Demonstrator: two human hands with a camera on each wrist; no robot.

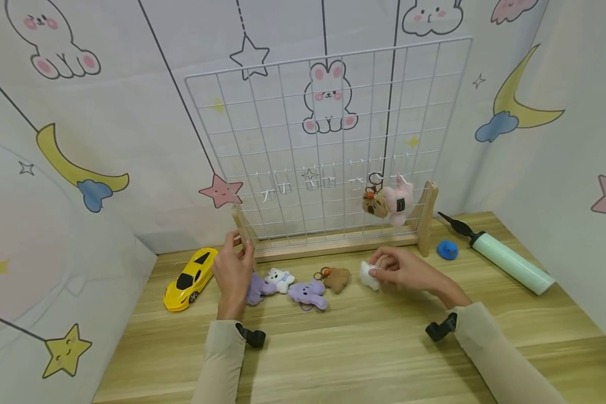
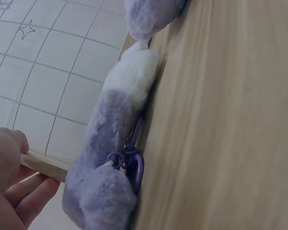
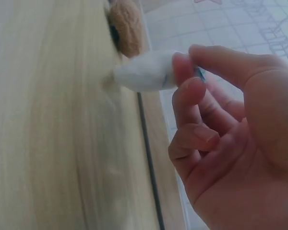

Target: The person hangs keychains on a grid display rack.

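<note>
White plush toy (image 1: 369, 276) is held a little right of centre in the head view, just in front of the wooden stand (image 1: 328, 249); it is pinched between the thumb and fingertips of the right hand (image 1: 401, 270). Whether its lower end touches the worktop (image 1: 303, 359) cannot be told.

Left of centre, the stand's left upright (image 1: 240, 221) is gripped by the left hand (image 1: 234, 273), with the thumb on one side and the fingers on the other, as is shown in the left wrist view. Beside that hand, a purple plush (image 1: 257, 289) is partly covered, and next to it a white bear plush (image 1: 280, 280) is laid. Towards the centre, a second purple plush (image 1: 307, 293) and a brown plush (image 1: 338, 279) are set on the worktop.

A white wire grid (image 1: 325, 151) is held upright by the stand across the upper middle of the frame. White hooks (image 1: 311, 184) are fixed along its lower part, and at their right end a brown plush charm (image 1: 374, 206) and a pink plush charm (image 1: 398, 203) are hung. A yellow toy car (image 1: 191, 279) is placed at middle left; at middle right are placed a blue toy (image 1: 447, 250) and a pale green pump (image 1: 512, 262).
</note>
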